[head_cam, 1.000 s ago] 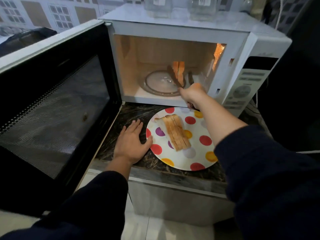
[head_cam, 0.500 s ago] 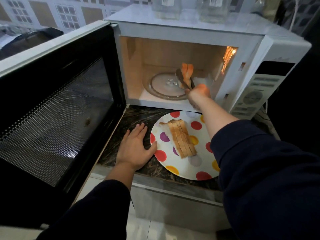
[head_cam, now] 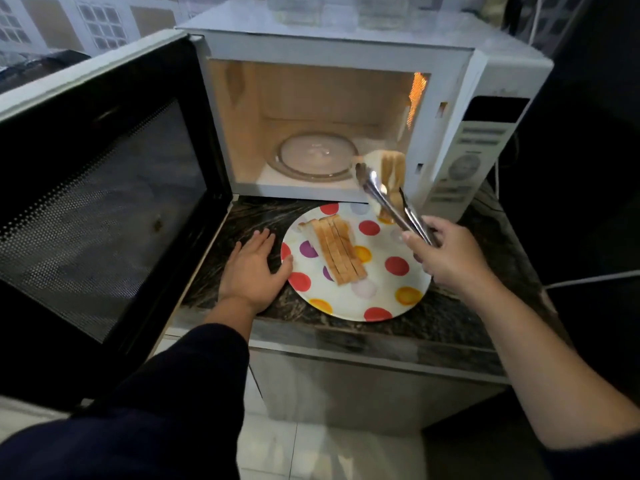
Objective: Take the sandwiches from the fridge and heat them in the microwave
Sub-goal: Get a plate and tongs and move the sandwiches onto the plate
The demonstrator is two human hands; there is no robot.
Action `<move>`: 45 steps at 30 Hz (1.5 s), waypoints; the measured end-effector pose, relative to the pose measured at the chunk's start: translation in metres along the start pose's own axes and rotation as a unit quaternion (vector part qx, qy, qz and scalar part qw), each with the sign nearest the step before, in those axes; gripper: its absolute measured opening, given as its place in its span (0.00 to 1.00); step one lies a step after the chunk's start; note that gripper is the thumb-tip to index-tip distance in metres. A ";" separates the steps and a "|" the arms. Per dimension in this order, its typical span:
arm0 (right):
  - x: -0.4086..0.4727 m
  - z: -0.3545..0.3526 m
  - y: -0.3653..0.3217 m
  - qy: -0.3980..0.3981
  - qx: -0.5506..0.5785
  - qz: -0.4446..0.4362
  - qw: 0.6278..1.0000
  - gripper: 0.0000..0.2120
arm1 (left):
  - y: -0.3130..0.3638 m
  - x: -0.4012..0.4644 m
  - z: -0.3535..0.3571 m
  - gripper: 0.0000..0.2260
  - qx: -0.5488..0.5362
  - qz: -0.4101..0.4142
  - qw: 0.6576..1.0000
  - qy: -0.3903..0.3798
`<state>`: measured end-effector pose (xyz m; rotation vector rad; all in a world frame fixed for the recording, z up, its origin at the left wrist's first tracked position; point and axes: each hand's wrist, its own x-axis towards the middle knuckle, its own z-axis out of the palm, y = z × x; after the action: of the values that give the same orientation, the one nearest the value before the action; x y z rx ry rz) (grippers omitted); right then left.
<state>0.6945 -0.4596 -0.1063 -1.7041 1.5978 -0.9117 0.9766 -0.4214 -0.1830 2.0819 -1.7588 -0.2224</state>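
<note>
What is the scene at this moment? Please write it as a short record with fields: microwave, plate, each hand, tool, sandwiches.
microwave: white microwave, door open wide, light on inside, glass turntable bare
plate: dotted plate on the dark counter in front of the microwave
left hand: left hand flat on the counter, thumb at the plate's edge
right hand: right hand grips metal tongs
tool: tongs shut on one sandwich, held in the air near the microwave opening
sandwiches: second sandwich lies on the plate
</note>
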 end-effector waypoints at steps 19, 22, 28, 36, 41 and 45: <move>-0.044 0.007 0.020 -0.077 -0.184 0.060 0.978 0.26 | -0.003 0.002 0.004 0.29 0.017 0.000 1.000 -0.001; -0.054 -0.003 0.018 -0.061 -0.213 0.073 0.972 0.27 | -0.003 0.003 0.004 0.29 0.021 0.002 1.000 -0.004; -0.094 -0.051 0.004 -0.045 -0.189 0.082 0.977 0.22 | -0.001 0.000 0.002 0.31 0.032 0.004 0.999 -0.024; -0.080 -0.067 -0.073 -0.084 -0.208 -0.019 0.974 0.15 | 0.017 -0.009 -0.026 0.33 -0.029 0.013 0.997 0.071; -0.048 -0.052 -0.120 -0.107 -0.277 -0.088 0.951 0.14 | 0.051 -0.008 -0.079 0.36 0.001 0.103 0.976 0.193; -0.039 -0.034 -0.136 -0.200 -0.327 -0.107 0.917 0.14 | 0.070 -0.012 -0.103 0.33 0.067 0.250 0.947 0.189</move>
<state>0.7424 -0.4106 0.0217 -2.3677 1.5356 -0.0656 0.9495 -0.3976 -0.0633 1.5478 -2.0116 0.4246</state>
